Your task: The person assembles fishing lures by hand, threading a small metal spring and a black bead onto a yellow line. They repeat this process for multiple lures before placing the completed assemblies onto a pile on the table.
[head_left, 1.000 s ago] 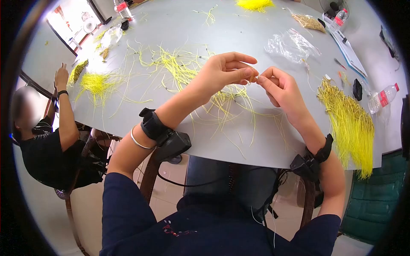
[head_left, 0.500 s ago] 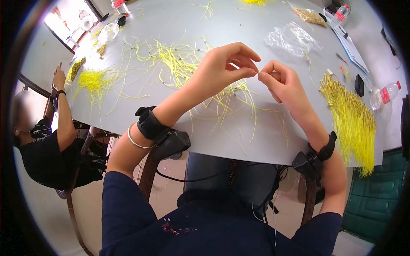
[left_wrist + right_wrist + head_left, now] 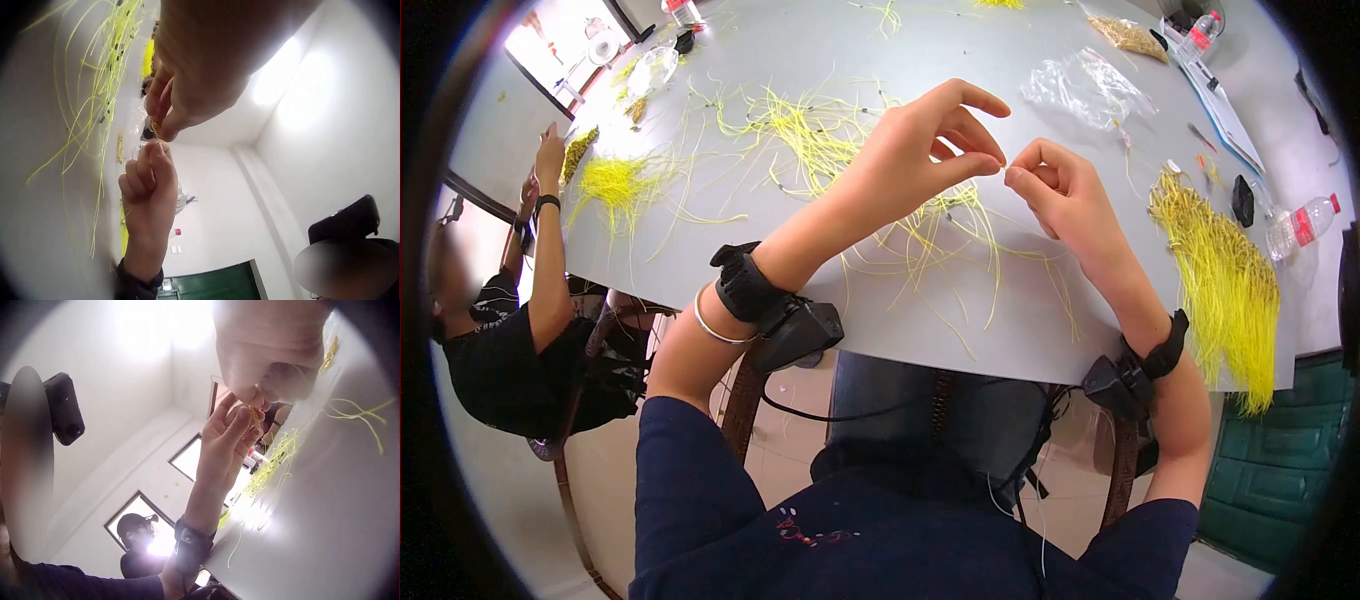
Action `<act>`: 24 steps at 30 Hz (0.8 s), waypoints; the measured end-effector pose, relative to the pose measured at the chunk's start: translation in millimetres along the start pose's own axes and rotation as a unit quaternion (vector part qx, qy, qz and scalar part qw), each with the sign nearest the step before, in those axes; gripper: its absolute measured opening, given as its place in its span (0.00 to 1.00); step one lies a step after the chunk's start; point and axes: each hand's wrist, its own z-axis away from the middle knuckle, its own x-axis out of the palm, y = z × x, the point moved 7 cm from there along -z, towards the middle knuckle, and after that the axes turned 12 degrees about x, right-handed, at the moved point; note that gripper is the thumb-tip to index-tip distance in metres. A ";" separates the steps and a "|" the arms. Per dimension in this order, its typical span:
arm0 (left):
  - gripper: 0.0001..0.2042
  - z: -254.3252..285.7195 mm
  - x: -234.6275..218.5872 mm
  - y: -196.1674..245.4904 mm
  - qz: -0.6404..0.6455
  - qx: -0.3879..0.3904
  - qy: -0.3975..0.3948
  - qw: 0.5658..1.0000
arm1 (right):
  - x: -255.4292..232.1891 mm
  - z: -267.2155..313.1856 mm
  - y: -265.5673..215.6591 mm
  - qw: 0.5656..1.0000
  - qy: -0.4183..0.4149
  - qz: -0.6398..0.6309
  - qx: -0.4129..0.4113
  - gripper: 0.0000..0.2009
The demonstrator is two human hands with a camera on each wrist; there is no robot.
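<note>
Above the table, in the head view, my left hand [image 3: 915, 150] and right hand [image 3: 1062, 195] meet fingertip to fingertip. The left thumb and fingers pinch a small gold wire coil, largely hidden in the head view. In the left wrist view the coil [image 3: 155, 127] shows between the left fingertips, right above the right hand's pinched thumb and index finger. From the right wrist, the coil [image 3: 255, 416] appears beside the left thumb. The right thumb and index finger pinch at its end, the other right fingers curled. Loose yellow strands [image 3: 810, 140] lie beneath and behind the left hand.
A thick row of yellow strands with gold tops [image 3: 1215, 270] lies at the right table edge, near a water bottle [image 3: 1303, 226]. A clear plastic bag [image 3: 1090, 88] lies farther back. Another yellow bundle [image 3: 615, 185] is at left, near a seated person [image 3: 520, 340].
The gold coil, plainly seen between my hands a second ago, is now mostly hidden by the left fingers. The left hand has turned and shifted slightly up; the right hand stays almost in place.
</note>
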 end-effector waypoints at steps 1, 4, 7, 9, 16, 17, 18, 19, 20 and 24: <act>0.17 0.2 0.3 0.3 -0.002 0.001 -0.001 1.000 | -0.3 0.1 -0.5 1.000 0.000 -0.001 0.000 0.06; 0.17 0.6 0.0 -0.9 -0.015 0.002 -0.003 1.000 | -1.7 0.6 2.4 0.999 0.005 0.004 0.035 0.06; 0.17 0.3 0.2 -1.2 -0.014 0.005 -0.002 1.000 | -0.5 1.2 0.1 1.000 0.006 -0.003 0.023 0.06; 0.17 0.2 0.4 -1.0 -0.016 0.008 -0.005 1.000 | 1.6 3.0 -4.9 1.000 -0.002 -0.011 -0.002 0.06; 0.09 0.3 0.4 -3.7 -0.031 0.007 -0.007 0.999 | 4.8 4.1 -5.9 0.999 -0.022 -0.030 0.002 0.08; 0.09 0.4 -0.6 -4.4 -0.031 0.005 -0.006 0.999 | 5.4 4.2 -5.6 0.999 -0.023 -0.033 0.006 0.08; 0.06 0.3 1.5 -4.7 -0.032 0.006 -0.025 0.999 | 5.7 4.2 -4.6 0.999 -0.022 -0.036 0.009 0.08; 0.04 0.4 4.2 -5.0 -0.032 0.006 -0.045 0.998 | 6.0 3.6 -3.6 0.999 -0.021 -0.037 0.011 0.08; 0.04 0.4 4.8 -5.3 -0.030 0.005 -0.047 0.998 | 5.2 3.0 -3.1 0.999 -0.017 -0.034 0.006 0.08; 0.04 0.2 -0.1 -5.2 -0.056 -0.009 -0.020 0.998 | 2.0 4.1 -3.4 0.998 0.005 -0.065 0.002 0.09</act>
